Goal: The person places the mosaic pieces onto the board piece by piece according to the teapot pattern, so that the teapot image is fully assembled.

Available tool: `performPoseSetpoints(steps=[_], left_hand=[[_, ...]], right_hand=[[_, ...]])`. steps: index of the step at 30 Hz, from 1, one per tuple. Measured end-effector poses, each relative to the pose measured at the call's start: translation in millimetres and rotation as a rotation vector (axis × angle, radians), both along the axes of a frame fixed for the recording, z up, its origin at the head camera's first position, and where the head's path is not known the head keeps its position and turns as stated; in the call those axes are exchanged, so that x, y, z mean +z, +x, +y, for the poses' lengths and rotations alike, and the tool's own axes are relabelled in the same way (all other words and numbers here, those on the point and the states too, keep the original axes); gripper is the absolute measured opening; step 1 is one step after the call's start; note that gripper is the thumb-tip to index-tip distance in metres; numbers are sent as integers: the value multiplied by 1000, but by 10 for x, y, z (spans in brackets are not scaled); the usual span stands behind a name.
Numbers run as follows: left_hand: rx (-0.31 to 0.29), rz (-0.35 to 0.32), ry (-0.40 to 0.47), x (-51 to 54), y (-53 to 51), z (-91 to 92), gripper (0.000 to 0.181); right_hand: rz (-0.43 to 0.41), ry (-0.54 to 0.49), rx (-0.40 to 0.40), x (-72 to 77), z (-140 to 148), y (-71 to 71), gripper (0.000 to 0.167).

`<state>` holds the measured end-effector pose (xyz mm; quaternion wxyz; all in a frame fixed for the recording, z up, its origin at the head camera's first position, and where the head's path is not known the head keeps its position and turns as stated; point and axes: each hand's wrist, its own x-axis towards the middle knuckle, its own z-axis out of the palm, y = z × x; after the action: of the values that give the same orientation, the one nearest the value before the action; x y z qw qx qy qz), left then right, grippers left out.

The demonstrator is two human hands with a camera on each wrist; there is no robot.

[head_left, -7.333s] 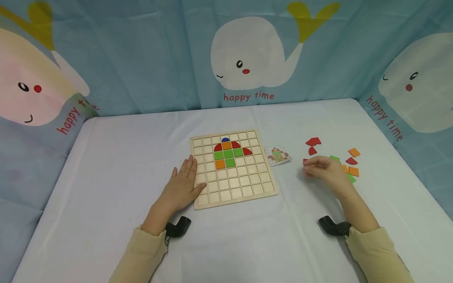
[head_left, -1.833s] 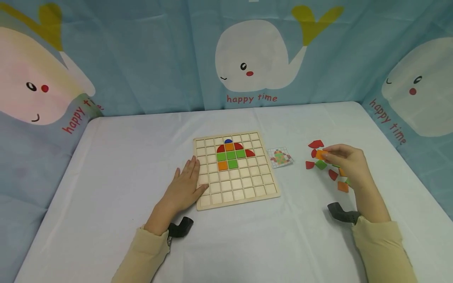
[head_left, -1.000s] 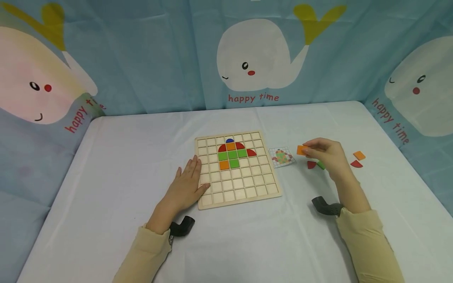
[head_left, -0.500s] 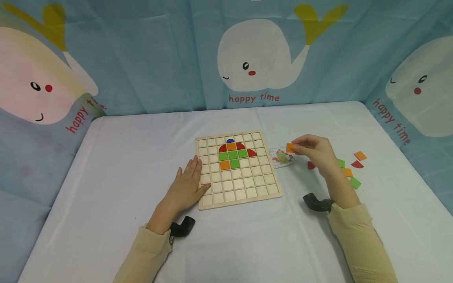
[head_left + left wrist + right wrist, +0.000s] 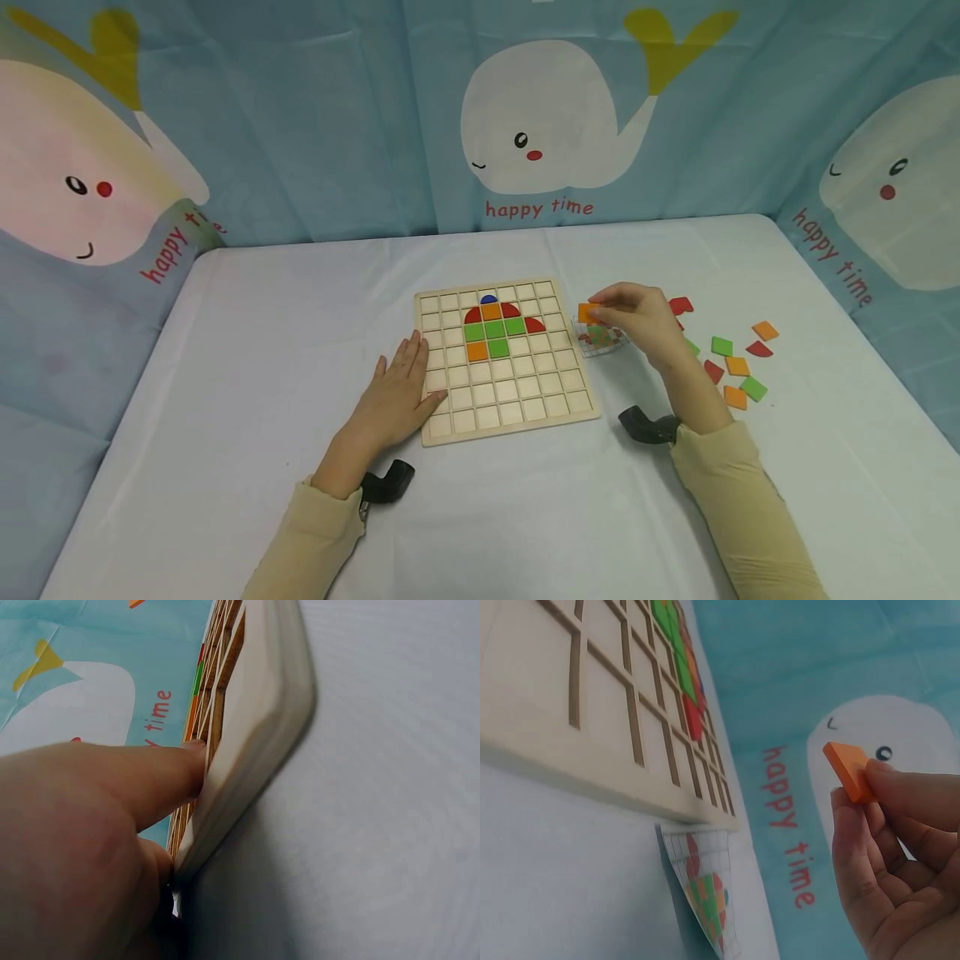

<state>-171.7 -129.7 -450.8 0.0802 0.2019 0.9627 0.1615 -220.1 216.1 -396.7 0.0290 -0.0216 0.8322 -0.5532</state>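
Note:
A wooden grid board [image 5: 512, 414] lies mid-table, with red, green, orange and blue tiles set in its upper cells. My left hand [image 5: 392, 398] rests on the board's left edge, fingers straight; in the left wrist view its thumb [image 5: 169, 776] touches the rim. Between thumb and fingers, my right hand [image 5: 641, 321] pinches an orange square tile [image 5: 851, 771], held up above the pattern card [image 5: 600, 340]. That card shows a coloured design on a grid and is partly hidden by the hand. In the right wrist view, the card [image 5: 705, 889] sits beside the board with an edge lifted.
Several loose tiles lie to the right, among them a green square [image 5: 753, 388], an orange square [image 5: 735, 397], and a red quarter-round piece [image 5: 759, 349]. The right forearm passes close to them. A blue whale-print curtain [image 5: 315, 125] stands behind the white table [image 5: 225, 375].
My right hand first hovered by the loose tiles, then took up an orange square tile and carried it left to the card. The left hand has stayed on the board's edge.

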Motion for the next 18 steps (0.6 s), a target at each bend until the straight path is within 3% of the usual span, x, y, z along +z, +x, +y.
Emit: performPoseSetpoints(steps=[18], left_hand=[[-3,8,4,6,10,0,77]], right_hand=[[-11,-24,76,-49,-386,-166,18]])
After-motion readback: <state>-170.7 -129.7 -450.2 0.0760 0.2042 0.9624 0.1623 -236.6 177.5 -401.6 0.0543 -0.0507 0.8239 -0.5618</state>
